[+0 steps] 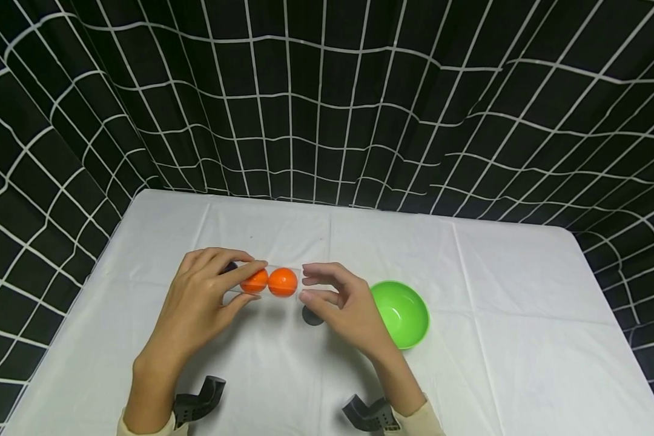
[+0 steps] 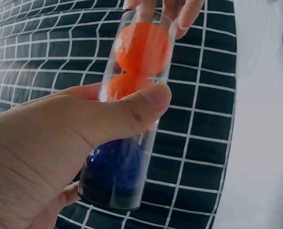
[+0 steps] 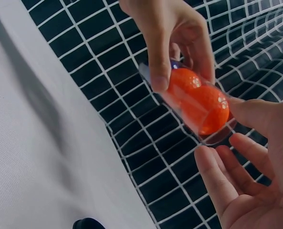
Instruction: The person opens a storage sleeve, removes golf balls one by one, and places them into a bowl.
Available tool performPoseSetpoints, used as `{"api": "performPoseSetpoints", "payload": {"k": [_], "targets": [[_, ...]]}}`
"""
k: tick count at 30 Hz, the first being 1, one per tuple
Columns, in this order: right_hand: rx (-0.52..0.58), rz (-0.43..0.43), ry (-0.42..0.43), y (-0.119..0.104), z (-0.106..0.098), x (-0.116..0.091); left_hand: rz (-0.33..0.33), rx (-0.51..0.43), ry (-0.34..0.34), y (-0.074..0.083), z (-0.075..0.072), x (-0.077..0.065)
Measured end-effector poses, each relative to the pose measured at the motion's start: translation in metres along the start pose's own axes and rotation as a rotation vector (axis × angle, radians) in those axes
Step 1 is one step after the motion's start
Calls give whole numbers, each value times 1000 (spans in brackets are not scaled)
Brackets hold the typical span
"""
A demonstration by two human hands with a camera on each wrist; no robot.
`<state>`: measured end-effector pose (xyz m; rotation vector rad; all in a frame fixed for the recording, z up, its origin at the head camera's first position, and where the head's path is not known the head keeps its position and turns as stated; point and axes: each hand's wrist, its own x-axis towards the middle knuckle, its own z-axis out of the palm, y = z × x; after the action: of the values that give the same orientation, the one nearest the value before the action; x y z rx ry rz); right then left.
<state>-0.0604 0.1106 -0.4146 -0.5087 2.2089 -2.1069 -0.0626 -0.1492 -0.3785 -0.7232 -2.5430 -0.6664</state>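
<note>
My left hand grips a clear tube above the white table, thumb on one side and fingers on the other. Inside the tube, two orange balls sit in a row toward its right end. Behind them is a dark blue ball at the dark-based end, mostly covered by the left hand in the head view. My right hand is right at the tube's other end, thumb and fingers spread and loosely curved around the rim, holding nothing.
A green bowl stands on the white table, just right of the right hand and partly behind it. Below the right fingertips lies a dark round disc. A black curtain with a white grid surrounds the table's back and sides.
</note>
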Motion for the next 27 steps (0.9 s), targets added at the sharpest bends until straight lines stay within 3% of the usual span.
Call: {"api": "performPoseSetpoints", "payload": {"k": [12, 27], "targets": [[32, 26, -32, 1, 0, 0, 5, -16, -6, 0, 2, 2], [13, 43, 4, -1, 0, 0, -8, -19, -14, -2, 1, 0]]}}
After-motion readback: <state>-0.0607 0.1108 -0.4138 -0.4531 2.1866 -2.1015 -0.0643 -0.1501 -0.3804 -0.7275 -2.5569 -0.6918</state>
